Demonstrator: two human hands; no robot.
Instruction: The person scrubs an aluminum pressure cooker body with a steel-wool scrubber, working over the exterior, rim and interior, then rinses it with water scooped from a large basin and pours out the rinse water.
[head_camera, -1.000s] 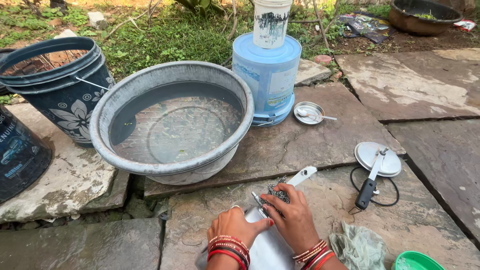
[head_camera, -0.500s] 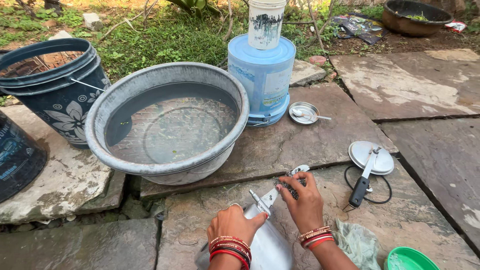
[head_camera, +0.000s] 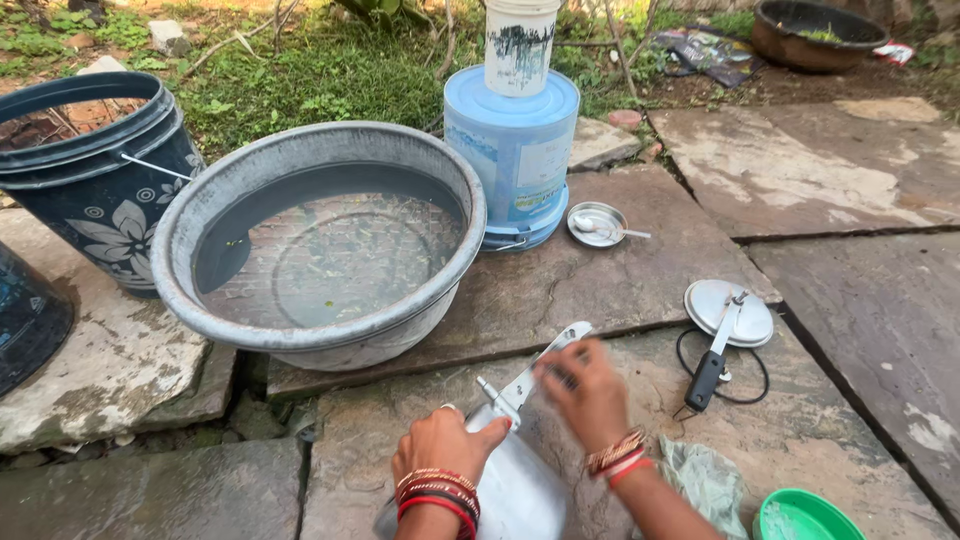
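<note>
Two hands on the metal pot (head_camera: 520, 490): left hand (head_camera: 440, 445) grips its rim, blurry right hand (head_camera: 588, 392) clutches a scrubber on the handle (head_camera: 535, 372), which points far-right.

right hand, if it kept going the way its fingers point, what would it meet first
Probably the flat metal handle under the right hand; beyond its tip lies bare stone slab, then the small round steel dish. Motion blur leaves this unsure.
</note>
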